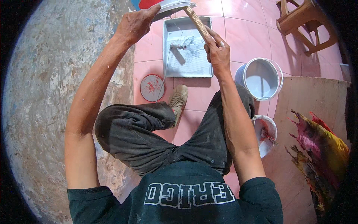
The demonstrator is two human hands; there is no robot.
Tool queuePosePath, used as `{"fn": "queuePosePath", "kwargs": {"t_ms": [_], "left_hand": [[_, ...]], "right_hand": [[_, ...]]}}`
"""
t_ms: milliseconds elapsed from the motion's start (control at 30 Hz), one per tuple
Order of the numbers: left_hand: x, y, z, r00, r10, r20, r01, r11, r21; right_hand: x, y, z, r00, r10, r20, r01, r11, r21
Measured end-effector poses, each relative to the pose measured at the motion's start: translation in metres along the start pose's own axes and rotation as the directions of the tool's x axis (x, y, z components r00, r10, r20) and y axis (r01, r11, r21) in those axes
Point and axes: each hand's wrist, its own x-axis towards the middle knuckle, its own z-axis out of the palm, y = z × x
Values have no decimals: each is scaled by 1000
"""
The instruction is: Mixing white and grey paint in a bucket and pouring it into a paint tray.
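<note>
At the top edge, my left hand (134, 25) grips the side of a red and white paint bucket (172, 5), which is partly cut off by the frame. My right hand (218, 52) is closed around a flat wooden stick (195, 21), its far end touching the bucket's white rim. Below both hands lies a paint tray (188, 69) coated in pale grey paint. A small object, perhaps a paint roller (178, 46), sits in it, and a thin wire-like handle runs from there over the tray's near left edge. The bucket's inside is hidden.
A round lid (151, 86) with red smears lies left of my foot. Right of my knee stand a white bucket (261, 78) of pale paint and a smaller red-stained bucket (266, 134). A brown plastic stool (294, 22), a flat board (317, 93) and colourful cloth (322, 145) are further right.
</note>
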Motion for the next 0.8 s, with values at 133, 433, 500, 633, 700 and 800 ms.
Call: {"fn": "queuePosePath", "kwargs": {"t_ms": [133,433,500,633,700,800], "left_hand": [[0,-4,-4,1000,9,-8,-9,1000,24],[-9,-4,-4,1000,22,-14,-21,999,35],[-10,-5,-7,999,30,-16,-29,999,40],[-10,1,-18,1000,-2,24,0,998,69],[-9,1,-24,999,-8,33,6,997,74],[-6,3,-35,1000,2,9,-2,998,62]], "right_hand": [[3,-1,4,1000,5,10,-5,1000,-3],[-3,5,7,1000,-23,16,23,1000,-20],[-4,5,9,1000,-28,12,29,999,-28],[-11,-3,10,1000,-26,3,26,1000,1],[-14,-7,11,1000,-24,4,24,999,22],[-18,-16,12,1000,-9,-2,9,997,75]]}}
